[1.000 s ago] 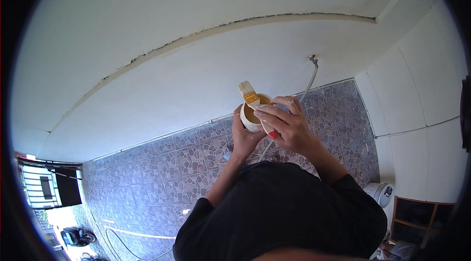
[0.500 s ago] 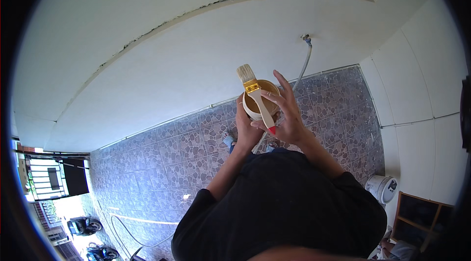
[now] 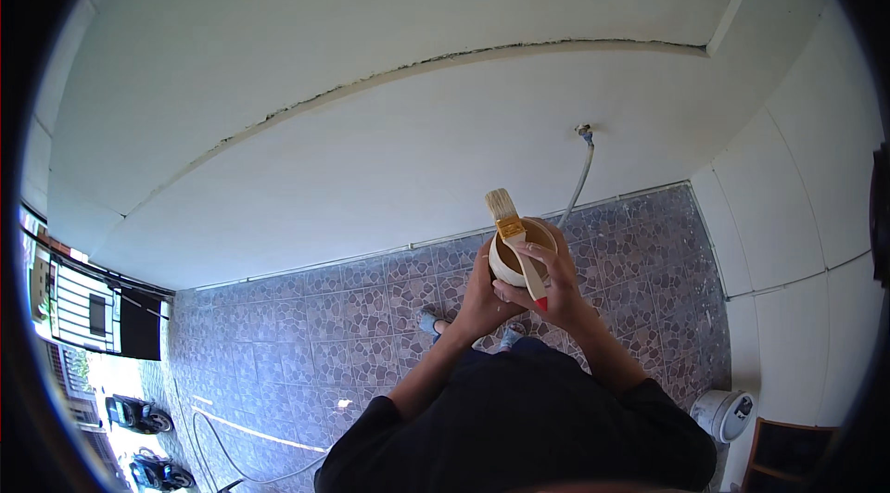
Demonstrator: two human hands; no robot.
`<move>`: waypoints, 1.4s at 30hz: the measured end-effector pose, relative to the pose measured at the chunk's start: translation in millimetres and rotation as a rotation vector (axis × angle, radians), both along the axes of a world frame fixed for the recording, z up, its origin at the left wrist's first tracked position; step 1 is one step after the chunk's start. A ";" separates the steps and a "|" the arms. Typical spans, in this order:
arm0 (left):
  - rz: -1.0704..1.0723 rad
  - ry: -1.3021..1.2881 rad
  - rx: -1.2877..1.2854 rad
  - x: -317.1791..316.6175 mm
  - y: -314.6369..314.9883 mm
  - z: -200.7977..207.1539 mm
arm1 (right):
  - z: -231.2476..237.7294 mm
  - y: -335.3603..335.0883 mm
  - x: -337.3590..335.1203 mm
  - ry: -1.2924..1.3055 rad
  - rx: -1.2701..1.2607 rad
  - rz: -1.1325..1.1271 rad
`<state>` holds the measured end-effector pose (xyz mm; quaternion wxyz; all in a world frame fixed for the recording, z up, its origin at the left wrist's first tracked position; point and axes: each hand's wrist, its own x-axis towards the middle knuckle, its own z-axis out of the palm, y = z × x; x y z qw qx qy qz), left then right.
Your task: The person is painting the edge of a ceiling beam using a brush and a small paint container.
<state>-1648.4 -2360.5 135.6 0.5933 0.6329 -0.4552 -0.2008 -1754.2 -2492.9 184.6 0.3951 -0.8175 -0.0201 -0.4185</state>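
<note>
In front of my body, my left hand [image 3: 479, 303] is wrapped round the near left side of a small pale tub [image 3: 503, 263]. The tub's inside looks brownish; what lies at its bottom I cannot make out. Across its opening lies a flat paintbrush [image 3: 528, 266] with pale bristles, a gold-coloured ferrule and a pale handle ending in a red tip. My right hand [image 3: 563, 289] closes over the brush handle, and its fingers also rest against the tub's right side. The bristles point away from me, past the tub's far rim.
A white wall [image 3: 389, 159] with a cracked ledge stands ahead. From its tap [image 3: 583, 131] a hose [image 3: 577, 185] runs down to the stone-patterned tile floor [image 3: 362, 317]. A white bucket [image 3: 723, 415] stands at the right, by a wooden shelf [image 3: 788, 451]. Motorbikes [image 3: 139, 414] are at far left.
My view has tilted up, so wall and floor sit lower. The right hand's fingers, spread before, have closed in around the brush handle and tub.
</note>
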 end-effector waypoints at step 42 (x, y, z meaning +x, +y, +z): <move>-0.055 0.415 -0.282 -204.5 204.3 19.4 | 40.7 165.0 -171.9 -0.132 -0.059 0.287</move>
